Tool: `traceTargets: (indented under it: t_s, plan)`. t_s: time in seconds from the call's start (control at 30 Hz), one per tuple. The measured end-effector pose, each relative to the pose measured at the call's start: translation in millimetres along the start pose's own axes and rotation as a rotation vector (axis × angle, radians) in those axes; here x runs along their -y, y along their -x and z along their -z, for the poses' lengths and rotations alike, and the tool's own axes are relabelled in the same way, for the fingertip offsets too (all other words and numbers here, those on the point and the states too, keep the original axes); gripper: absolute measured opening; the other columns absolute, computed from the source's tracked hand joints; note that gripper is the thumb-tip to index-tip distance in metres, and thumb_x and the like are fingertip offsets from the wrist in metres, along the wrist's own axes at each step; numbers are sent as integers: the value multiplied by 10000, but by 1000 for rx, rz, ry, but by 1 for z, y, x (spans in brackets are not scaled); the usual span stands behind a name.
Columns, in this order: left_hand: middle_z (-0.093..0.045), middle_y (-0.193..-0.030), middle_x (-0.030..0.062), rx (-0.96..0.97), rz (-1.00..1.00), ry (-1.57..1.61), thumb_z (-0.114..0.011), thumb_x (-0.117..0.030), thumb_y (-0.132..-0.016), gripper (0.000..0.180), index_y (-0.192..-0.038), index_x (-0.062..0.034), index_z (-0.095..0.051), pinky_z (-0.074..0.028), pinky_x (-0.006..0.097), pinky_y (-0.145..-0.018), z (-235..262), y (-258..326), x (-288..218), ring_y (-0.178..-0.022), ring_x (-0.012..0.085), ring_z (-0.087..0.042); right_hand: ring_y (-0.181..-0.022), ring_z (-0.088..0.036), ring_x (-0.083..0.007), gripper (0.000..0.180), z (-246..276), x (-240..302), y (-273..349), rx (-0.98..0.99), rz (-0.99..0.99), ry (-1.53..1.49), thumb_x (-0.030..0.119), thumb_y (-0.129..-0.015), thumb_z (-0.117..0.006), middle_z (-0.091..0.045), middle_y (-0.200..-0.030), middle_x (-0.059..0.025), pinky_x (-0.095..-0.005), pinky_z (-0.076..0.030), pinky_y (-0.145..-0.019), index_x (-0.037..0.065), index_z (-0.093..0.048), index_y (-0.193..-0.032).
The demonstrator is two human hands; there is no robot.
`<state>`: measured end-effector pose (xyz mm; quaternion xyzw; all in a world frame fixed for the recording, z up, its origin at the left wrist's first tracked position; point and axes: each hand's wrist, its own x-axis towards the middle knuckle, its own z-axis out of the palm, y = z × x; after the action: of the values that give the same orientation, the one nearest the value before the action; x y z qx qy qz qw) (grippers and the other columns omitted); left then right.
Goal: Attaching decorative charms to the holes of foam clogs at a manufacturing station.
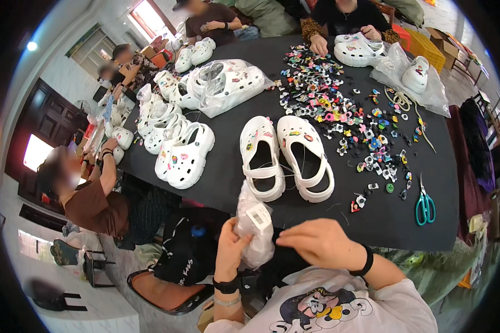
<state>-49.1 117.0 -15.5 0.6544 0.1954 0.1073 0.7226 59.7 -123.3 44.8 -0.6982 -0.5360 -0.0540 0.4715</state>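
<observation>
My left hand (229,247) is closed around a crumpled clear plastic bag (254,244) with a white label, its contents hard to make out. Just right of the bag, my right hand (323,242) has its fingers pressed together in a pinch; whatever they hold, if anything, cannot be seen. Beyond the hands stand two white clogs, a left one (256,136) and a right one (298,135), their toes pointing away from me. Small colourful charms dot their uppers. The bag's top reaches the heel of the left clog.
Loose shoe charms (328,100) spread over the black table (228,194). Teal-handled scissors (425,208) lie at the right, below a pale cord (422,125). Several white clogs (186,158) and a bagged pair (228,83) stand at the left. Co-workers sit around the far and left sides.
</observation>
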Motion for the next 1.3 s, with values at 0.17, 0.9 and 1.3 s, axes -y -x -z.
traceTargets:
  t_s: [0.17, 0.9, 1.3]
  plan:
    - [-694, -978, 123, -34, 55, 214, -575, 49, -934, 291, -1216, 20, -508, -535, 257, -718, -10, -28, -30, -834, 146, -674, -892, -666, -256, 335, -5, -36, -11, -83, -158, 72, -16, -795, -626, -692, -1099, -72, -361, -558, -740, 90, -683, -1107]
    - [-666, -871, 125, 41, -538, -706, -692, -34, -846, 147, -981, 21, -712, -488, 317, -719, -24, -122, -37, -793, 236, -628, -766, -672, -370, 718, -33, -57, -55, -70, -359, 196, -40, -776, -562, -478, -1425, -248, -413, -555, -686, 32, -366, -1463]
    - [-612, -990, 103, -168, -780, -1199, -627, 19, -786, 164, -933, -43, -589, -506, 388, -637, -66, -126, -44, -766, 339, -636, -1248, -523, -406, 578, -68, -61, -38, -119, -177, 197, 1, -785, -571, -506, -1355, -281, -457, -419, -1044, -100, -450, -1341]
